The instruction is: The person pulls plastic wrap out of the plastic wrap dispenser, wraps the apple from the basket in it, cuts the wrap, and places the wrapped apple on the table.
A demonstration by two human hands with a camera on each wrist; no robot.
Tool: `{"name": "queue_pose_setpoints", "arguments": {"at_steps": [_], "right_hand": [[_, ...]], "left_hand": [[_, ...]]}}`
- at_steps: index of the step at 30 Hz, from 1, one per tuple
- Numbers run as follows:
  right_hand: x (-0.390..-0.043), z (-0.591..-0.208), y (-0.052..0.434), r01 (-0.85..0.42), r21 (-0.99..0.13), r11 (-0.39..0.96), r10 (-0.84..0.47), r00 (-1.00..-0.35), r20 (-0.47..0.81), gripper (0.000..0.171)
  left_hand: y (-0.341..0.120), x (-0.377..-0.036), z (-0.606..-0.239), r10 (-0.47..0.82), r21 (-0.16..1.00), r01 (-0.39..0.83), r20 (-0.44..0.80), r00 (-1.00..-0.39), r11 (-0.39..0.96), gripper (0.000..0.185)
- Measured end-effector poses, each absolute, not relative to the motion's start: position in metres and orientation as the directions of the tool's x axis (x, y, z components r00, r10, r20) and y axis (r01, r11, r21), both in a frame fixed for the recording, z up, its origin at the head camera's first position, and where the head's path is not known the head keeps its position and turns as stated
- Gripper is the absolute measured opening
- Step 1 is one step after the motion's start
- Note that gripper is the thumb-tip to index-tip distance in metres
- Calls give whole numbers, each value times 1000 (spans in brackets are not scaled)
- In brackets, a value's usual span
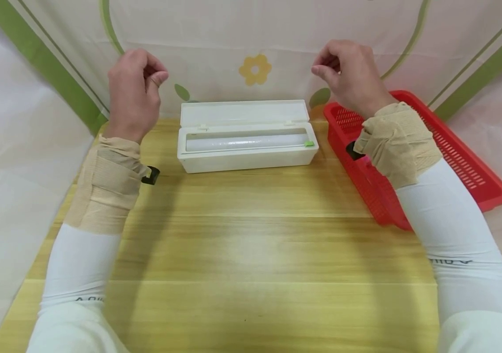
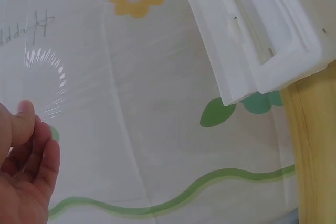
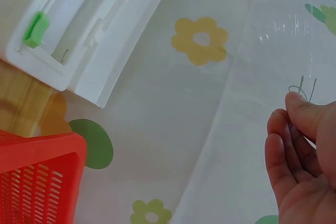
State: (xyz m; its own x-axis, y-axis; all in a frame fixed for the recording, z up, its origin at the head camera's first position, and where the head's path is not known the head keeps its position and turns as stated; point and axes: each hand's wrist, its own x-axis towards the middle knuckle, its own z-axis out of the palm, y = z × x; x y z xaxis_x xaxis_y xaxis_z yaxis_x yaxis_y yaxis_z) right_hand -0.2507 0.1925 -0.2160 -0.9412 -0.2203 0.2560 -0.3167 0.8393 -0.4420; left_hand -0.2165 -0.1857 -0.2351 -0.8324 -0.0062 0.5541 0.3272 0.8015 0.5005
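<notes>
My left hand (image 1: 134, 93) is raised above the table's back left, thumb and fingers pinching clear plastic wrap. Its glints and creases show as wrap (image 2: 47, 77) near those fingertips in the left wrist view. Opposite, my right hand (image 1: 350, 73) pinches the wrap too, and shiny wrap (image 3: 286, 30) shows by its thumb. The sheet between the hands is too transparent to trace fully. Below and between them stands a white plastic-wrap dispenser box (image 1: 246, 159), lid (image 1: 244, 113) swung back. Inside lies a pale roll (image 1: 246, 142). A green slide cutter (image 1: 309, 143) sits at its right end.
A red perforated basket (image 1: 467, 162) stands at the right, partly beneath my right forearm. Behind the wooden table (image 1: 242, 245) hangs a flowered curtain (image 1: 215, 59), close to the box and both hands. A pale curtain (image 1: 26, 162) borders the left side.
</notes>
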Motion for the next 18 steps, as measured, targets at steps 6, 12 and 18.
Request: {"name": "queue_pose_setpoints", "arguments": {"at_steps": [6, 12, 18], "right_hand": [[-251, -212, 193, -326, -433, 840, -218, -935, 281, 30], [-251, -208, 196, -324, -421, 847, -208, -932, 297, 32], [-254, -201, 195, -317, -429, 846, -194, -932, 306, 31]], "left_hand": [[-185, -217, -230, -18, 504, 320, 557, -830, 802, 34], [-183, -219, -226, -24, 509, 316, 555, -832, 801, 34], [-181, -220, -221, -31, 510, 318, 564, -825, 799, 33]]}}
